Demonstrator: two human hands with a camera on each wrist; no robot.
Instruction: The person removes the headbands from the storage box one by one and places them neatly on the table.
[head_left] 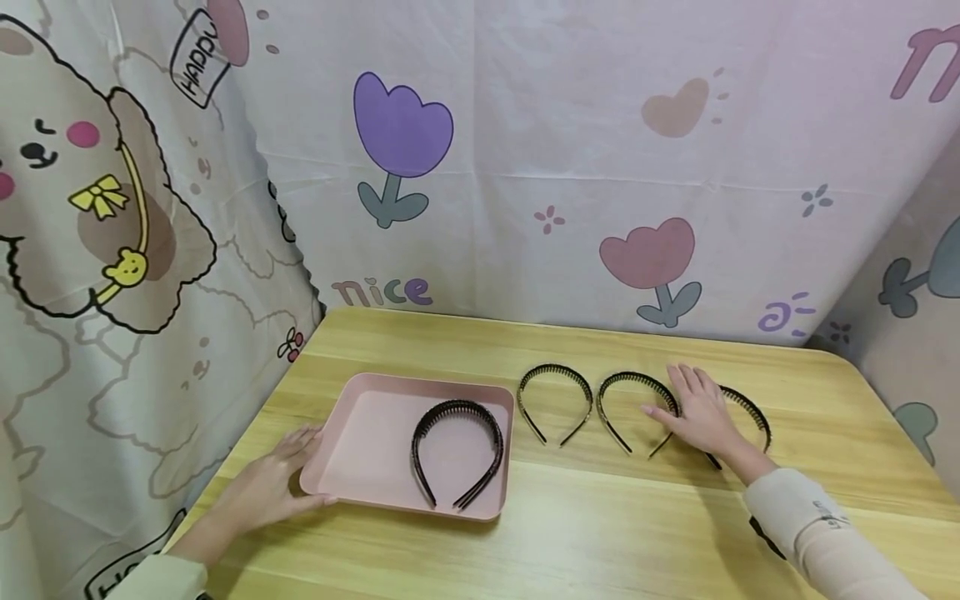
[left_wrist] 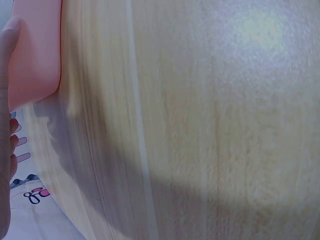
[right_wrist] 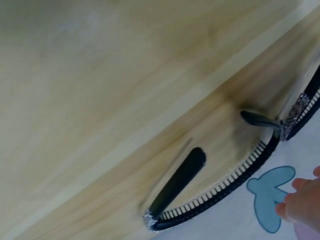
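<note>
A pink tray (head_left: 367, 446) sits on the left of the table, with black toothed headbands (head_left: 456, 406) overlapping inside its right half. My left hand (head_left: 266, 492) touches the tray's front left corner, fingers along the left side and thumb by the front edge. On the table right of the tray stand a left headband (head_left: 553, 368), a middle headband (head_left: 636, 377) and a right headband (head_left: 760, 417) in a row. My right hand (head_left: 701, 417) is over the gap between the middle and right ones, fingers extended, partly hiding both. Black headband teeth (right_wrist: 215, 197) show close up in the right wrist view.
The wooden table (head_left: 585, 525) has a patterned cloth (head_left: 525, 125) hanging behind it and along both sides. Light glares off the wood in the left wrist view.
</note>
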